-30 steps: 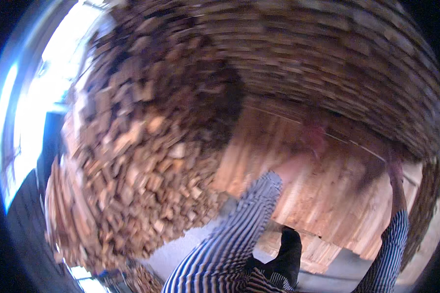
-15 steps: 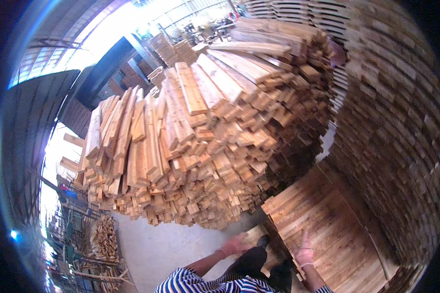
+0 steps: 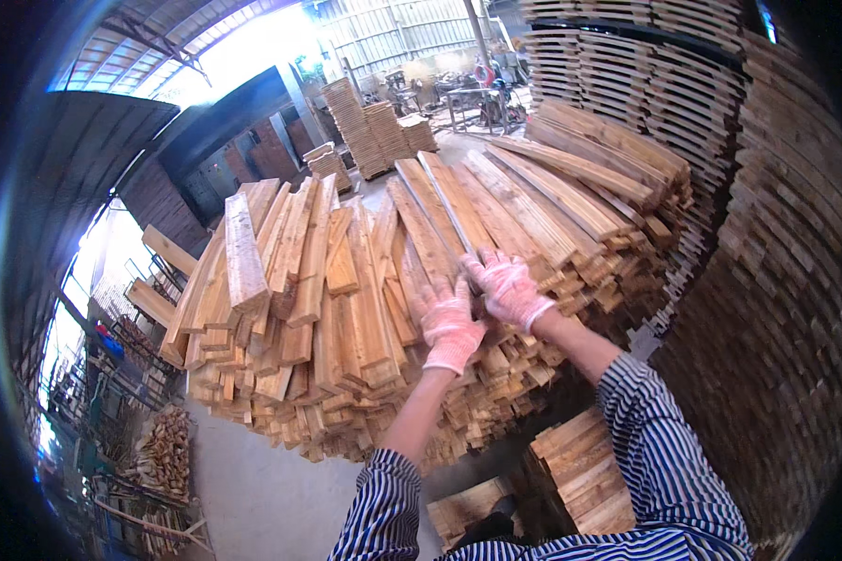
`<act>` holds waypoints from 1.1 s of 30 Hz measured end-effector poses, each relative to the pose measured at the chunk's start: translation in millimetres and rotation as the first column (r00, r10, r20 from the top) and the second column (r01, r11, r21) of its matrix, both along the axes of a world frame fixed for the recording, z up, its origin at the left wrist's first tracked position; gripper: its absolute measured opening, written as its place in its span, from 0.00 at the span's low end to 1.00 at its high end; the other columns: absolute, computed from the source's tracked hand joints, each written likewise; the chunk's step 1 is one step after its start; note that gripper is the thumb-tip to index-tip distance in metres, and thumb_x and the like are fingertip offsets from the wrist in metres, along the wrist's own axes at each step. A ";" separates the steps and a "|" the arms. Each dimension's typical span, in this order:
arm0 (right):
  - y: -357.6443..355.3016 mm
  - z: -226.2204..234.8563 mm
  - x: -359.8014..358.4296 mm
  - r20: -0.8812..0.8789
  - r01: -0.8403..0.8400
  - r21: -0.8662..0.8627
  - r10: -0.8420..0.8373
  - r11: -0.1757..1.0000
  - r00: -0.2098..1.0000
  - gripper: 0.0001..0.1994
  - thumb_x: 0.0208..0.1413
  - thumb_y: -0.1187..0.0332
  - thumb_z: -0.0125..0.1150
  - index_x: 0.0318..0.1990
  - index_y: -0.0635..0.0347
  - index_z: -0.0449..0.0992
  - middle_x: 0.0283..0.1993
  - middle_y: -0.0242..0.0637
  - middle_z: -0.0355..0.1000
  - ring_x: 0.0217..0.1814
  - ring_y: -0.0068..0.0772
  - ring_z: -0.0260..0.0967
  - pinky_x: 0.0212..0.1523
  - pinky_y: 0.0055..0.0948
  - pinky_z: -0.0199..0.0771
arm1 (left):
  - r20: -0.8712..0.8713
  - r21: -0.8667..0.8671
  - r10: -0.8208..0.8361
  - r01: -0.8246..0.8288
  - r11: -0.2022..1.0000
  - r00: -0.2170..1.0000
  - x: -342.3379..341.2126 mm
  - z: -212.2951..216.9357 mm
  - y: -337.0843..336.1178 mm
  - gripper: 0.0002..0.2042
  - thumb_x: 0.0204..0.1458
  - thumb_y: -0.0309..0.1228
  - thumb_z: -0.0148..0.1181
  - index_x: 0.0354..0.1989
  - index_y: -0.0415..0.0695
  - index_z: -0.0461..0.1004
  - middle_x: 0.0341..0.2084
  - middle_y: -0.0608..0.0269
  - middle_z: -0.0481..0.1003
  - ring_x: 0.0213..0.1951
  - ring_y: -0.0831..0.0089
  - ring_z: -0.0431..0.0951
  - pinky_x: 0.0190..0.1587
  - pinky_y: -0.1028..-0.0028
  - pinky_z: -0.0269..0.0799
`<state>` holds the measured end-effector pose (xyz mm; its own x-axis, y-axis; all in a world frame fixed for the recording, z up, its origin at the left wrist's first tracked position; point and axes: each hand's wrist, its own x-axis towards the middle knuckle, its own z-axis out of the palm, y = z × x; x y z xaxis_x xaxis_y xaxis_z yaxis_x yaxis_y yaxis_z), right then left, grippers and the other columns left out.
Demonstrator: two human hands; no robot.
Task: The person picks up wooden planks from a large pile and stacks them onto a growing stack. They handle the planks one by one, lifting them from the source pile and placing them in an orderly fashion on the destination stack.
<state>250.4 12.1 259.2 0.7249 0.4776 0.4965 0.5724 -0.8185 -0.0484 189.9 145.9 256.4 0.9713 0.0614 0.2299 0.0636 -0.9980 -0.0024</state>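
Both my hands wear pinkish-white knit gloves and rest side by side on the near ends of long sawn wooden boards. My left hand (image 3: 451, 327) lies palm down with its fingers spread over a board's end. Just to its right and slightly farther off, my right hand (image 3: 507, 288) has its fingers stretched over neighbouring boards, near the end of a narrow board (image 3: 454, 201). What is under the palms is hidden. The boards top a big pile of lumber (image 3: 360, 341), their cut ends facing me.
A stack of joined wooden panels (image 3: 585, 467) stands low by my right side. Tall stacks of wood (image 3: 786, 252) rise along the right. Smaller stacks (image 3: 374, 136) and machinery (image 3: 482, 103) are at the back. Concrete floor (image 3: 243, 467) shows at the lower left.
My hands have moved up and forward, from low beside the panel stack onto the boards of the pile. The view has shifted, showing more of the far workshop.
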 end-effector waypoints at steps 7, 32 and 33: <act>40.0 0.1 18.0 -0.069 -0.097 -0.275 0.081 0.956 0.994 0.29 0.57 0.72 0.57 0.68 0.51 0.65 0.57 0.56 0.69 0.56 0.58 0.73 0.53 0.52 0.76 | 0.047 -0.047 -0.183 0.185 0.982 0.982 14.2 -23.6 74.7 0.46 0.47 0.59 0.68 0.73 0.51 0.58 0.70 0.45 0.60 0.73 0.47 0.56 0.74 0.47 0.46; 16.4 50.0 -76.9 -0.472 0.132 0.284 0.018 0.950 0.881 0.36 0.58 0.67 0.61 0.75 0.50 0.56 0.67 0.47 0.69 0.63 0.45 0.74 0.61 0.39 0.75 | 0.013 -0.927 -0.299 -0.100 -0.361 0.954 -13.6 1.1 79.7 0.30 0.50 0.36 0.72 0.61 0.38 0.70 0.51 0.56 0.76 0.51 0.64 0.77 0.55 0.67 0.74; 6.9 35.9 -100.3 -0.408 0.032 0.460 0.180 0.887 0.895 0.34 0.59 0.68 0.61 0.74 0.51 0.58 0.62 0.50 0.71 0.62 0.41 0.73 0.61 0.37 0.72 | 0.076 -0.879 -0.373 -0.115 -0.463 0.925 -31.7 -14.8 69.7 0.24 0.53 0.37 0.66 0.57 0.40 0.74 0.50 0.56 0.78 0.52 0.67 0.77 0.58 0.68 0.73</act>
<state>150.2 19.0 295.1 0.8848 0.3430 0.3153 0.4648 -0.6028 -0.6485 158.2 215.6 241.7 0.9746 -0.2059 -0.0884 0.1723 0.4362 0.8832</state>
